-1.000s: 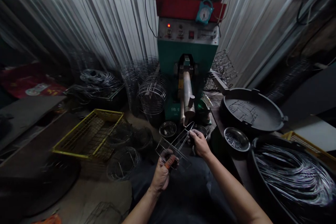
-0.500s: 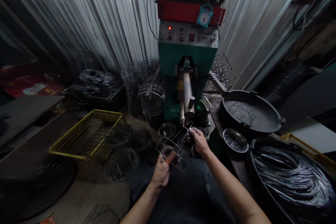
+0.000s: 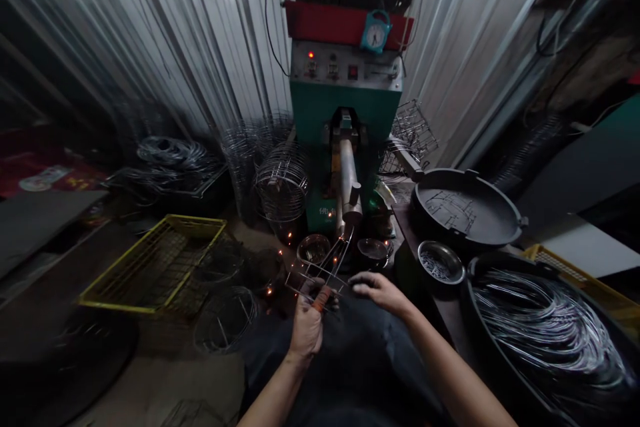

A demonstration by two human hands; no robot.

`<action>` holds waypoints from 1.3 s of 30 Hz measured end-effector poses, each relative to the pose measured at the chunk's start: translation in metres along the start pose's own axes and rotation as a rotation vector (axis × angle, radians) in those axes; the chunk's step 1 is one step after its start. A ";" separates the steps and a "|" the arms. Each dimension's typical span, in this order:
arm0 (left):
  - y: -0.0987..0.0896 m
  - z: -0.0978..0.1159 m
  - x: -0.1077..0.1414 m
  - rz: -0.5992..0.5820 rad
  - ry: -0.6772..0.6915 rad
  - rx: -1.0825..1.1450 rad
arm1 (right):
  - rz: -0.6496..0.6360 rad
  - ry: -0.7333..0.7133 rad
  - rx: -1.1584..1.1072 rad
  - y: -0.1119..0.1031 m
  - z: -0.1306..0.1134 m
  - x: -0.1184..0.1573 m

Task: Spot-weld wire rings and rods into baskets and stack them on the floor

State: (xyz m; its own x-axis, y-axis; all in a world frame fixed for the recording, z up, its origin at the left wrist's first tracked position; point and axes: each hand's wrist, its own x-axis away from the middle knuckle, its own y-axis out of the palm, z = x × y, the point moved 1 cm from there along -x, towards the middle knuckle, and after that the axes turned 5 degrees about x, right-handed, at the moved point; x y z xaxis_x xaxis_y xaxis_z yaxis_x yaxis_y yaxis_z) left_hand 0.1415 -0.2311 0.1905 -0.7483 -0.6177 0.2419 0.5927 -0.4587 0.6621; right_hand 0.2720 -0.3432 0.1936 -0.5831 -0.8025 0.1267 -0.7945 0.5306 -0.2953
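My left hand (image 3: 309,323) is closed around a small wire frame (image 3: 306,275), with an orange-brown wrap on one finger. The frame's far end reaches up to the electrode tip (image 3: 342,236) of a green spot welder (image 3: 313,103), where sparks fly out. My right hand (image 3: 376,290), its fingertips blackened, is stretched out just right of the frame. Its fingers look apart with nothing visible in them. The exact weld point is too small to make out.
On the right are a round black pan (image 3: 467,230) with wire pieces, a metal bowl (image 3: 463,273) of short pins, and a tub (image 3: 475,327) holding coiled wire. At left lie a yellow-rimmed basket (image 3: 150,310) and wire rings (image 3: 227,320). Wire hoops (image 3: 281,177) stand beside the welder.
My right hand has let go near the electrode tip and drawn back toward me. Sparks now scatter around the tip. My left hand still holds the wire frame; the view has shifted slightly.
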 end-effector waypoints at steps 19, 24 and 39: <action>-0.007 0.015 -0.013 -0.045 -0.071 0.056 | 0.063 -0.165 0.180 0.026 -0.010 0.013; -0.033 0.015 0.004 -0.234 -0.131 -0.067 | 0.008 -0.219 0.320 0.025 -0.031 0.038; -0.091 -0.027 0.049 -0.822 0.514 -1.107 | -0.058 0.033 0.035 0.023 -0.067 0.036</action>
State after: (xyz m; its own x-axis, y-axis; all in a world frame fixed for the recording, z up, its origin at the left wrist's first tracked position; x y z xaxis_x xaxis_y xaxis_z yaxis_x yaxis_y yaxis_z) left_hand 0.0590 -0.2364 0.1226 -0.9347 0.0071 -0.3553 0.1607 -0.8833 -0.4404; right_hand 0.2213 -0.3418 0.2551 -0.5418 -0.8219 0.1759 -0.8211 0.4729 -0.3196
